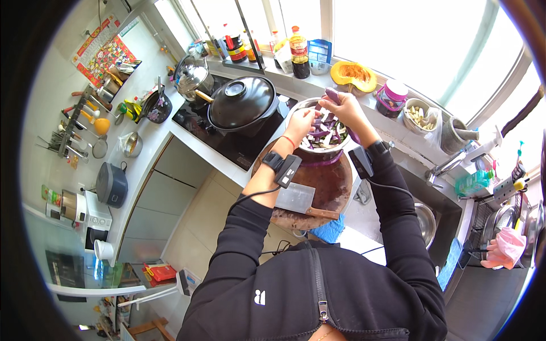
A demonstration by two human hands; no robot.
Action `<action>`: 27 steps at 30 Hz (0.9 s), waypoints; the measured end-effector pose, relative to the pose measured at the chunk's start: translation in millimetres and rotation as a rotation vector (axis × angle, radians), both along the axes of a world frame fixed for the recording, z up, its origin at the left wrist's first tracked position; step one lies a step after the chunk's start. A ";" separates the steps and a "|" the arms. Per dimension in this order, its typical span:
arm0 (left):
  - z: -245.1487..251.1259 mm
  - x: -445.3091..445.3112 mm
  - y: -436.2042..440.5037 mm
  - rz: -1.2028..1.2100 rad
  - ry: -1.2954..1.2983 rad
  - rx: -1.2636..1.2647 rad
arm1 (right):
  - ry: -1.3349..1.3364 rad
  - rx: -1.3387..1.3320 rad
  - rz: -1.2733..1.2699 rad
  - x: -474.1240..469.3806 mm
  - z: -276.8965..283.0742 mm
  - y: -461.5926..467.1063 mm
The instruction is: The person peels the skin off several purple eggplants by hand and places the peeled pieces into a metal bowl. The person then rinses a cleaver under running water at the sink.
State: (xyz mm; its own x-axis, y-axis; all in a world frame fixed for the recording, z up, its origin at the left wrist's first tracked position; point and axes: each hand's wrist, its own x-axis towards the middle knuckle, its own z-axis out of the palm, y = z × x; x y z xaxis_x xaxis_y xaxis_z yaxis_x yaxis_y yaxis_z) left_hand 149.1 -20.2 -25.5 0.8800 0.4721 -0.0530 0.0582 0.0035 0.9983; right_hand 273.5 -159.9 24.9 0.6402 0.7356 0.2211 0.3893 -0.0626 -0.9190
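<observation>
My right hand point(344, 110) grips a purple eggplant piece point(332, 96) above a metal bowl point(292, 114), near its far right rim. My left hand point(302, 125) is over the bowl's left side with its fingers curled. Its fingertips are at the purple-and-white eggplant strips point(326, 134) that fill the bowl; whether they pinch one is unclear. Under the bowl's near side is a round wooden chopping board point(330, 183). Another long purple eggplant piece point(324, 160) rests on it beside the bowl. A cleaver point(295, 197) lies flat across the board, its wooden handle pointing right.
Left of the bowl, a lidded black wok point(243, 104) and a kettle point(194, 79) stand on the cooktop point(230, 147). A sink point(401, 170) with a faucet point(445, 168) is on the right. A cut pumpkin point(353, 76) and a sauce bottle point(299, 55) line the windowsill.
</observation>
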 end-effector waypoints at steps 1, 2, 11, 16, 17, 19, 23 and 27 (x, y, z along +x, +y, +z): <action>5.7 -10.9 -5.6 -0.030 0.005 -0.127 | 0.043 -0.010 0.057 -3.7 -0.5 -4.0; 12.6 -20.9 -8.4 -0.056 -0.015 -0.238 | 0.081 0.001 0.119 -7.3 0.1 -7.2; 25.8 -24.5 -19.4 0.225 -0.034 -0.307 | -0.068 0.013 0.127 -8.8 -5.1 25.7; 20.1 -46.3 -14.4 0.084 0.035 -0.411 | -0.054 0.044 0.009 -5.2 -8.6 32.7; 20.4 -49.5 -14.4 0.072 0.033 -0.395 | -0.081 0.000 0.032 -9.7 -5.6 29.6; 22.5 -55.0 -14.4 0.070 -0.019 -0.430 | -0.166 -0.004 0.146 -27.7 2.6 21.9; 36.0 -78.8 -7.7 -0.152 -0.339 -0.915 | -0.430 0.028 0.336 -88.7 17.9 -8.3; 57.4 -128.4 -5.8 -0.110 -0.388 -0.699 | -0.527 -0.101 0.400 -147.0 20.1 -32.6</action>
